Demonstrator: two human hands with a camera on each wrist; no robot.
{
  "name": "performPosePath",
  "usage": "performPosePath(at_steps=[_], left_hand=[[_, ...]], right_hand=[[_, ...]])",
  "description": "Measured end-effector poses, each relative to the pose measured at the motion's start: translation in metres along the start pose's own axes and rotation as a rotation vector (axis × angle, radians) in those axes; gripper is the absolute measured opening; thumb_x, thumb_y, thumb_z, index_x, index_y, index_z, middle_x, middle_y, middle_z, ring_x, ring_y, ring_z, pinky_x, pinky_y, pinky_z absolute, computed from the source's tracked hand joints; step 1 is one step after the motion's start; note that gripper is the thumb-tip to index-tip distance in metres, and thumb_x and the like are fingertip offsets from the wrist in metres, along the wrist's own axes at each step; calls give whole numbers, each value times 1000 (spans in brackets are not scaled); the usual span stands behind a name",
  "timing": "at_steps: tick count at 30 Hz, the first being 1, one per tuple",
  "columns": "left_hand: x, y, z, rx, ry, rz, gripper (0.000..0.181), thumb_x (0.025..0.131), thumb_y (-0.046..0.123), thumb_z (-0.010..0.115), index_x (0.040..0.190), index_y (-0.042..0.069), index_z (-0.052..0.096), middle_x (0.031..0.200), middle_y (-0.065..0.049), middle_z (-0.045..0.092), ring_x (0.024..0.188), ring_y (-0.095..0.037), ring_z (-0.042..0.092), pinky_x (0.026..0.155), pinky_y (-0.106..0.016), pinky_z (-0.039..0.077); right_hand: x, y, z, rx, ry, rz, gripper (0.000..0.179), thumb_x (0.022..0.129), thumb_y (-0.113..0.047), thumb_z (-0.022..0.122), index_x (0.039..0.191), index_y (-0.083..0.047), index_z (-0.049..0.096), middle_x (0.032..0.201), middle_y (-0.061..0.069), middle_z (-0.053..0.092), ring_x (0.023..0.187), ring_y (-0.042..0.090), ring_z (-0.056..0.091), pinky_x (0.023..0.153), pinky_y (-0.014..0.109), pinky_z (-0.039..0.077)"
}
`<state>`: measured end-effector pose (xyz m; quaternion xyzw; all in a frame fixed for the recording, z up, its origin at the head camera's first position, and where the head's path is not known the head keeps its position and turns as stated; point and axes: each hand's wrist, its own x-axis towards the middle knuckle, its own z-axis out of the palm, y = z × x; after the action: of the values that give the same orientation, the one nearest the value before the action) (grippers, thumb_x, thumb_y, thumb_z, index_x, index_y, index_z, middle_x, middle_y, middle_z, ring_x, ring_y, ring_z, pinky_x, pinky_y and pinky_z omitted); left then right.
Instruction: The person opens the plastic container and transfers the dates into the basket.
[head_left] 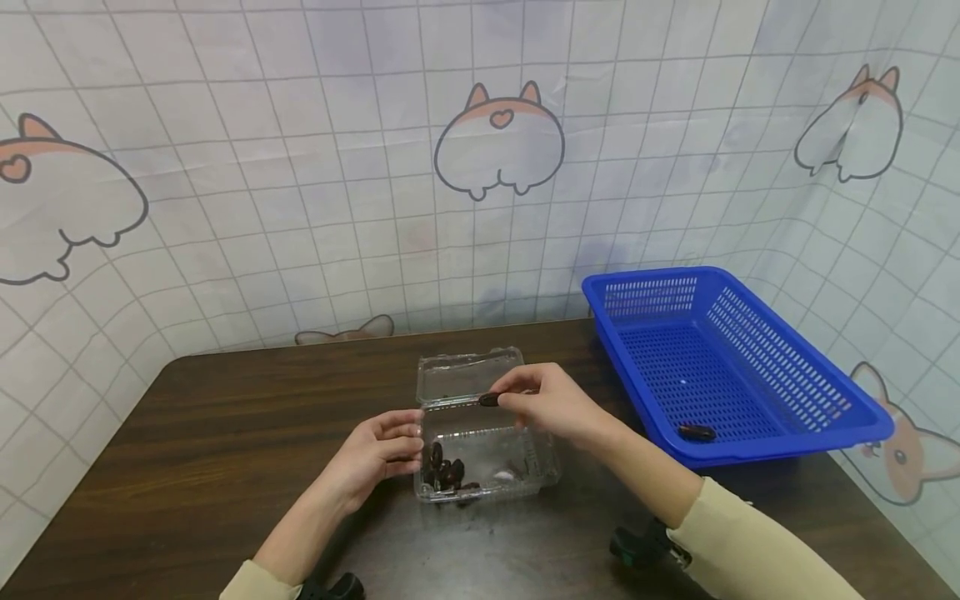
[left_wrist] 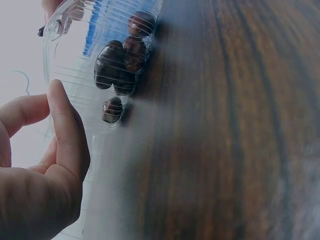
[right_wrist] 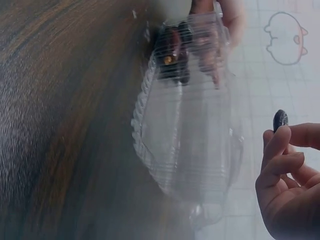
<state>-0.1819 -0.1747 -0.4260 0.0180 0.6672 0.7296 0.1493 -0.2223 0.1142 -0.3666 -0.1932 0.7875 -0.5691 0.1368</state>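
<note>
A clear plastic clamshell box [head_left: 487, 433] lies on the table with its lid [head_left: 468, 375] folded back. Several dark, glossy dates [head_left: 450, 473] are heaped at its left end, also visible through the wall in the left wrist view. My left hand [head_left: 378, 454] holds the box's left edge, thumb and fingertips at the rim [left_wrist: 49, 75]. Above the box, near the lid's hinge, my right hand [head_left: 551, 404] pinches one date [head_left: 489, 399] between thumb and fingertips. That date [right_wrist: 280, 119] stands clear of the box in the right wrist view.
At the right a blue perforated basket [head_left: 630, 392] holds a single date [head_left: 697, 432] near its front edge. A tiled-pattern wall covering [head_left: 360, 208] stands behind the dark wooden table [head_left: 225, 425].
</note>
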Motion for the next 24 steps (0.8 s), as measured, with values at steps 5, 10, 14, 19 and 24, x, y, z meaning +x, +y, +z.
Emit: performPosePath(at_steps=[5, 10, 14, 19, 24], left_hand=[[0, -1, 0, 2, 3, -2, 52, 98, -4, 62, 146, -11, 42, 109, -11, 59, 83, -16, 63, 78, -32, 61], [0, -1, 0, 5, 7, 0, 52, 98, -4, 61, 146, -11, 42, 109, -11, 59, 83, -15, 63, 79, -32, 61], [1, -2, 0, 4, 10, 1, 52, 98, -4, 62, 146, -11, 42, 109, -11, 60, 83, -15, 63, 78, -31, 61], [1, -1, 1, 2, 9, 3, 53, 97, -3, 63, 145, -11, 43, 109, -11, 60, 82, -15, 63, 78, -31, 61], [1, -1, 1, 5, 6, 0, 55, 97, -3, 63, 146, -12, 41, 111, -12, 60, 83, -15, 63, 79, -31, 61]], right_hand=[[-6, -4, -8, 1, 36, 19, 16, 98, -9, 68, 112, -5, 74, 83, 8, 67, 69, 31, 63, 48, 25, 40], [-12, -8, -19, -3, 49, 18, 17, 99, -12, 68, 115, -5, 73, 85, 10, 67, 71, 34, 62, 48, 24, 38], [-17, -10, -27, -9, 54, 18, 19, 100, -14, 67, 117, -5, 71, 82, 12, 65, 70, 26, 60, 49, 26, 37], [-22, -12, -37, -15, 76, 15, 20, 100, -14, 68, 118, -4, 71, 88, 10, 67, 67, 20, 58, 49, 26, 37], [-27, -15, -47, -20, 96, 15, 21, 100, -15, 68, 118, -5, 71, 89, 10, 68, 67, 20, 59, 49, 26, 37]])
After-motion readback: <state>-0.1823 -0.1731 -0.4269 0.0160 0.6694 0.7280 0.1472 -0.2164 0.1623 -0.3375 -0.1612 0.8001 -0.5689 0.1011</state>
